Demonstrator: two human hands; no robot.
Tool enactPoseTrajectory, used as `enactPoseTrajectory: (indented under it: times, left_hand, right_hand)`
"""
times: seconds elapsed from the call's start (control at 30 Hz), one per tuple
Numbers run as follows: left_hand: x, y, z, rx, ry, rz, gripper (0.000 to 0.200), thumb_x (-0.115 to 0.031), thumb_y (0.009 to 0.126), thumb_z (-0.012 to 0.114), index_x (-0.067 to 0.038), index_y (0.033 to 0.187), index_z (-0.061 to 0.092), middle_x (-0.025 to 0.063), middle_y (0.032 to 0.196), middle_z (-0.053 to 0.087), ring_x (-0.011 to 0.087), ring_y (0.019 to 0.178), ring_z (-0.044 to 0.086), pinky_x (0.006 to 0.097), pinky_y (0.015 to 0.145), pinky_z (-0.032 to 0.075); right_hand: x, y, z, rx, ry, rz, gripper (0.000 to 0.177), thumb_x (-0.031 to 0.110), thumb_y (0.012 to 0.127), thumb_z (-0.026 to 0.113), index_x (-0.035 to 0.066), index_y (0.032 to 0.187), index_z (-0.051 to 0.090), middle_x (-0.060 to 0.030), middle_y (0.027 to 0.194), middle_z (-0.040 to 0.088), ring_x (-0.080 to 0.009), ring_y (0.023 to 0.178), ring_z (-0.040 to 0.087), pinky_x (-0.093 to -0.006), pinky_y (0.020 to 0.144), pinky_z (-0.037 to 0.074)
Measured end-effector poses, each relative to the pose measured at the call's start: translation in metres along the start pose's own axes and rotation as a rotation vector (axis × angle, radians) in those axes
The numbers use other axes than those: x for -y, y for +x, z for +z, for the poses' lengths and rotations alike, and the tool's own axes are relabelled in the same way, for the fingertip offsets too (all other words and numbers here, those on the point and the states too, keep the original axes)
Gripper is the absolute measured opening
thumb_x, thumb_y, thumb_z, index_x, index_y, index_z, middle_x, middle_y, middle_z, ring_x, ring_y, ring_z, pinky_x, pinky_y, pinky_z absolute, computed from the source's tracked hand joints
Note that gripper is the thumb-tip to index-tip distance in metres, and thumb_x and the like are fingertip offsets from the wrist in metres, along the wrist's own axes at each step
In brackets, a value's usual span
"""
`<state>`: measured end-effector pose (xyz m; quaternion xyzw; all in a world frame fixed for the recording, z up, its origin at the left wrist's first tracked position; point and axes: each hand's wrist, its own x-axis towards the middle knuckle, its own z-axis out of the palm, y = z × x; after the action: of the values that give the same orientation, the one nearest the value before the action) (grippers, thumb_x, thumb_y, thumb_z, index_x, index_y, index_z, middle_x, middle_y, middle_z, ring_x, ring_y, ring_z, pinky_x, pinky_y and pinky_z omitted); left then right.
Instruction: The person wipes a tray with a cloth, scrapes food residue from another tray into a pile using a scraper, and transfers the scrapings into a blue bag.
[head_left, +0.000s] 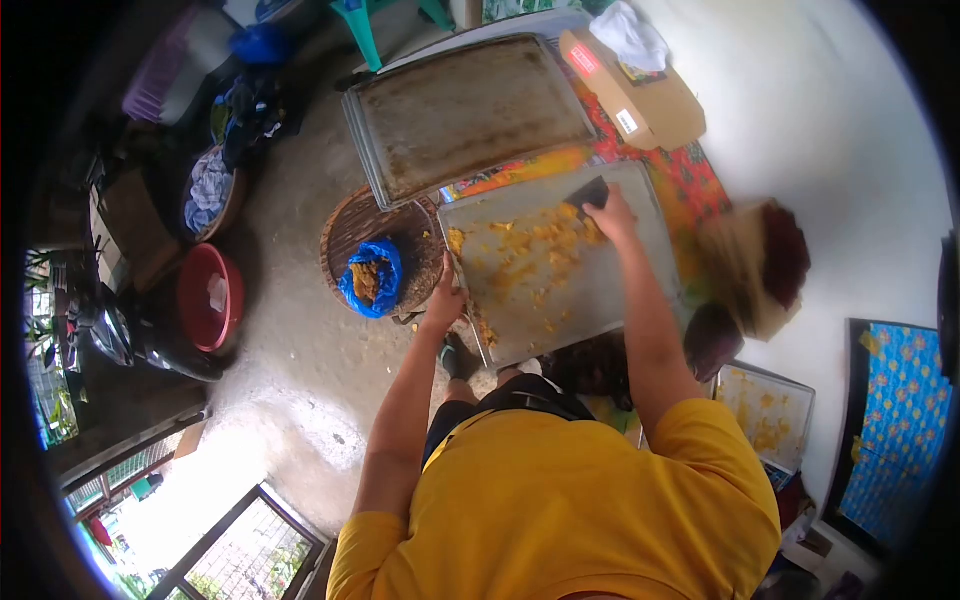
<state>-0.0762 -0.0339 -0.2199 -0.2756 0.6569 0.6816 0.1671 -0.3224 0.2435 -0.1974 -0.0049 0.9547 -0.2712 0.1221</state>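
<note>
A metal tray (520, 335) with scattered orange-yellow bits (520, 250) lies in front of me. My right hand (612, 215) grips a dark flat scraper (587, 194) near the tray's far right part, beside some of the bits. At the tray's left edge is my left hand (446, 300), its fingers against the rim; how far they close round it is hard to see. Left of that hand, a blue plastic bag (388, 290) holding an orange-brown mass (367, 281) rests on a round woven tray (345, 215).
Stacked metal trays (470, 110) lie beyond the work tray, with a cardboard box (640, 100) to their right. A red basin (232, 300) and a basket of cloth (208, 195) stand on the floor at left. Another tray with orange bits (770, 410) sits at lower right.
</note>
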Motion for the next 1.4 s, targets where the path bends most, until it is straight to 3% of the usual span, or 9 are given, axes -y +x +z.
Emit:
enactPoseTrajectory:
  times: [0.1,0.27,0.43,0.7,0.87,1.0,1.23,1.37,1.4]
  left_hand:
    - [-0.002,0.000,0.001,-0.008,0.029,0.013,0.089,0.002,0.083,0.048,-0.026,0.150,-0.004,0.0100,0.080,0.062,0.0156,0.060,0.058,0.0300,0.042,0.050]
    - [0.007,0.008,0.007,-0.069,-0.025,0.054,0.090,0.000,0.083,0.050,-0.024,0.150,-0.005,0.0118,0.086,0.063,0.0162,0.060,0.059,0.0307,0.042,0.050]
    - [0.003,0.007,0.006,-0.034,0.023,0.026,0.090,0.000,0.084,0.050,-0.024,0.150,-0.005,0.0128,0.097,0.063,0.0166,0.064,0.059,0.0297,0.042,0.051]
    - [0.003,0.007,0.008,-0.059,0.001,0.039,0.087,0.000,0.085,0.050,-0.025,0.151,-0.002,0.0120,0.093,0.064,0.0149,0.056,0.056,0.0314,0.042,0.050]
    - [0.008,0.005,0.005,-0.042,0.032,0.034,0.085,0.000,0.086,0.051,-0.022,0.151,-0.001,0.0127,0.092,0.064,0.0137,0.055,0.056,0.0301,0.042,0.048]
    - [0.008,0.005,0.008,-0.061,0.047,0.010,0.085,-0.001,0.087,0.051,-0.022,0.151,-0.001,0.0130,0.091,0.064,0.0138,0.056,0.056,0.0293,0.043,0.047]
    - [0.015,0.009,0.009,-0.073,0.043,0.003,0.083,-0.001,0.090,0.049,-0.024,0.151,-0.002,0.0101,0.084,0.061,0.0130,0.053,0.055,0.0285,0.043,0.048]
    - [0.007,0.003,0.005,-0.041,0.122,-0.053,0.084,-0.001,0.091,0.048,-0.027,0.150,-0.006,0.0103,0.086,0.061,0.0128,0.051,0.055,0.0286,0.044,0.051]
    - [0.006,0.005,0.006,-0.032,0.093,-0.047,0.084,-0.002,0.091,0.048,-0.027,0.149,-0.007,0.0106,0.087,0.062,0.0131,0.051,0.056,0.0289,0.044,0.051]
  right_hand:
    - [-0.006,-0.001,0.042,-0.197,0.052,-0.180,0.061,0.025,0.074,0.076,0.003,0.120,0.043,-0.0203,0.111,0.060,-0.0389,0.106,0.056,-0.0476,0.087,0.045]
    - [0.027,-0.032,0.042,-0.139,-0.107,-0.146,0.053,0.021,0.077,0.072,0.002,0.117,0.044,-0.0186,0.112,0.059,-0.0373,0.107,0.056,-0.0470,0.086,0.044]
    - [-0.005,0.009,0.044,-0.240,0.058,-0.022,0.047,0.027,0.079,0.071,0.002,0.111,0.047,-0.0198,0.101,0.063,-0.0382,0.100,0.059,-0.0500,0.082,0.045]
    - [0.037,-0.043,0.071,-0.074,0.011,-0.194,0.052,0.027,0.080,0.069,0.003,0.119,0.045,-0.0227,0.110,0.059,-0.0414,0.104,0.056,-0.0475,0.089,0.043]
    - [-0.016,-0.023,0.007,-0.326,0.139,0.068,0.061,0.034,0.081,0.068,0.001,0.125,0.042,-0.0248,0.116,0.057,-0.0404,0.106,0.057,-0.0473,0.090,0.044]
    - [-0.104,0.010,-0.031,-0.476,-0.071,0.191,0.072,0.040,0.076,0.073,-0.003,0.125,0.041,-0.0227,0.116,0.059,-0.0379,0.108,0.058,-0.0459,0.091,0.045]
    - [0.000,-0.060,0.051,-0.325,0.051,0.154,0.064,0.033,0.074,0.077,-0.001,0.117,0.045,-0.0223,0.110,0.058,-0.0387,0.104,0.057,-0.0458,0.088,0.045]
    - [0.016,-0.078,0.037,-0.225,0.048,0.133,0.054,0.031,0.075,0.076,0.001,0.109,0.045,-0.0202,0.102,0.060,-0.0382,0.095,0.060,-0.0474,0.080,0.047]
    - [-0.005,-0.069,0.042,-0.423,-0.011,0.080,0.054,0.030,0.075,0.076,0.002,0.108,0.044,-0.0195,0.102,0.060,-0.0394,0.092,0.061,-0.0478,0.078,0.047]
